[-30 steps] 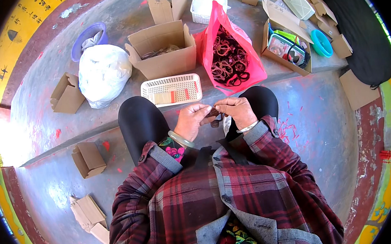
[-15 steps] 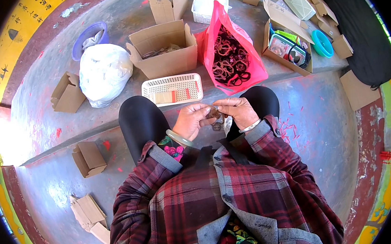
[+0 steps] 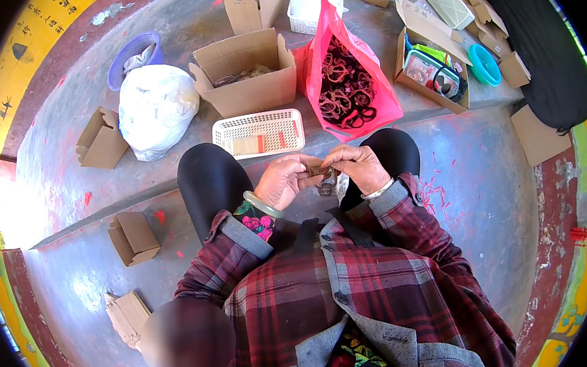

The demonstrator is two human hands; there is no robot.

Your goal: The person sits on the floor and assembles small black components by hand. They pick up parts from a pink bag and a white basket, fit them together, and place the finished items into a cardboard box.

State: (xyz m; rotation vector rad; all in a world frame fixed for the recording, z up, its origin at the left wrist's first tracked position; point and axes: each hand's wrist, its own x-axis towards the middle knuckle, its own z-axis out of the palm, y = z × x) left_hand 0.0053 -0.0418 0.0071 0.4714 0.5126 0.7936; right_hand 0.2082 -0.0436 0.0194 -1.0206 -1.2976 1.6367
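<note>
Left hand (image 3: 282, 183) and right hand (image 3: 361, 170) pinch a small brown item (image 3: 319, 172) between the knees (image 3: 212, 179); beyond sit a white basket (image 3: 260, 114) and pink bag (image 3: 386, 111).

My makeshift workshop: concrete step (image 3: 188, 23), 12 o'clock; cardboard carton (image 3: 252, 93), 11 o'clock; loop-filled pink plastic bag (image 3: 385, 109), 1 o'clock.

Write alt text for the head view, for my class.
A seated person holds a small brownish item between left hand and right hand. Ahead sit a white perforated plastic basket, an open brown cardboard box and a bright pink bag.
</note>
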